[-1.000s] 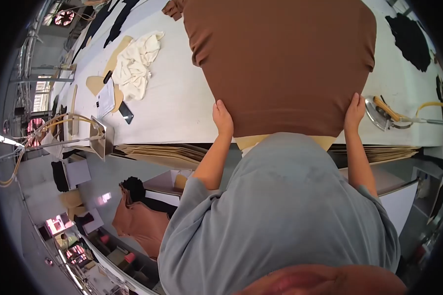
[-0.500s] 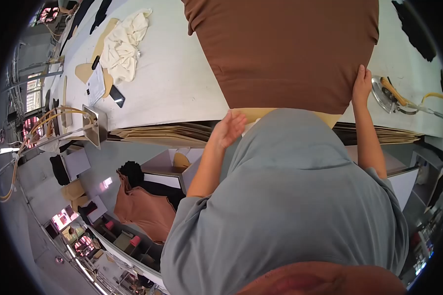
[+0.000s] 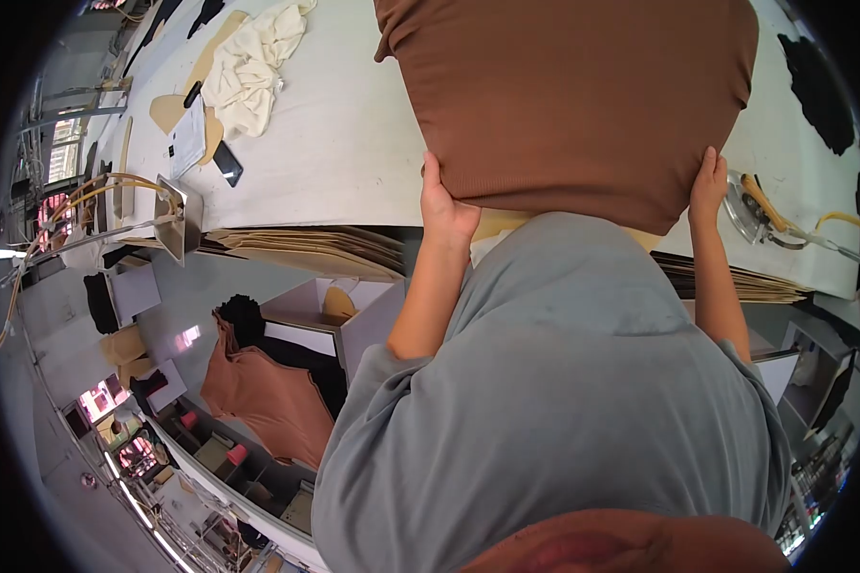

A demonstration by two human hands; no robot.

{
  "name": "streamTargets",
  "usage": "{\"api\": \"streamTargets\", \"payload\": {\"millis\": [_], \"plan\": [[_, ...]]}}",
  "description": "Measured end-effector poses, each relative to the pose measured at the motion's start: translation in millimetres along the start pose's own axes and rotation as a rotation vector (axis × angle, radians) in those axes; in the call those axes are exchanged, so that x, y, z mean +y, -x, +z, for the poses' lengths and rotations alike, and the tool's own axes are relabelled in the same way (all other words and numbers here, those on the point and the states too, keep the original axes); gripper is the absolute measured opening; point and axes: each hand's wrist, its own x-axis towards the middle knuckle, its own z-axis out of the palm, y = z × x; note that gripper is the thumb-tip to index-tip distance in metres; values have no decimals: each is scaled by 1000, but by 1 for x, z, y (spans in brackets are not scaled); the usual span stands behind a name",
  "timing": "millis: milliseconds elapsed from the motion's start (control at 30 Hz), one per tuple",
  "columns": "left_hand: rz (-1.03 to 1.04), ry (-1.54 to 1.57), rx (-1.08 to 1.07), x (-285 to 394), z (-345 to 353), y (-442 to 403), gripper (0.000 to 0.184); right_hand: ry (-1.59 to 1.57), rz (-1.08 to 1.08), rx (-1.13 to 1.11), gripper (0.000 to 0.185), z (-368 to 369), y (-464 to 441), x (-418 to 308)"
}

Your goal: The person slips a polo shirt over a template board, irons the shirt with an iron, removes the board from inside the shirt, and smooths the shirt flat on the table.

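Observation:
A brown knit garment (image 3: 583,105) lies spread on the white table in front of me, stretched over a tan board (image 3: 502,222) that shows below its ribbed hem. My left hand (image 3: 446,205) grips the lower left edge of the garment, thumb pointing up along the side and fingers tucked partly out of sight. On the opposite side, my right hand (image 3: 707,191) holds the lower right edge, its thumb and fingers closed about the fabric. An iron (image 3: 750,210) with a tan handle stands just right of my right hand.
Cream cloth (image 3: 253,72), a phone (image 3: 227,164) and a paper sheet (image 3: 189,136) lie on the table (image 3: 344,143) at left. Tan boards (image 3: 306,250) are stacked beneath its edge. A metal holder (image 3: 177,224) juts out at left. Black cloth (image 3: 817,91) lies far right.
My left hand has moved up from below the hem and taken hold of the garment's left edge. My right hand keeps its grip. The view has shifted slightly.

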Motion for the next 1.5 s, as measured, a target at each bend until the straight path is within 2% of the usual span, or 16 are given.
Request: {"api": "streamTargets", "payload": {"millis": [67,267,433,600,733,767,900,933,1100,1233,1400,1500], "plan": [[110,-137,46,-3,-5,-2,37,-3,-18,12,43,1,1,0],[142,-57,-65,10,7,12,35,-16,-18,7,43,2,-1,1],[-16,61,-146,13,8,15,37,-40,0,11,42,6,-2,6],[77,54,7,21,-5,2,35,-15,-25,33,43,1,0,7],[-32,188,-308,33,8,12,35,-52,10,13,44,3,-1,7],[-26,191,-305,30,6,13,35,-52,6,6,44,4,-1,4],[-129,97,-51,6,-3,11,39,-38,31,33,43,1,5,-5],[-128,99,-48,4,-6,10,39,-37,31,29,43,1,6,-4],[-9,-85,129,3,-12,-4,39,-23,8,20,43,4,0,-2],[106,74,-76,20,1,7,40,-58,40,40,44,6,2,-5],[45,116,-247,24,4,11,42,-42,30,5,45,2,-1,7],[47,145,-208,24,2,9,41,-53,24,12,45,3,2,2]]}}
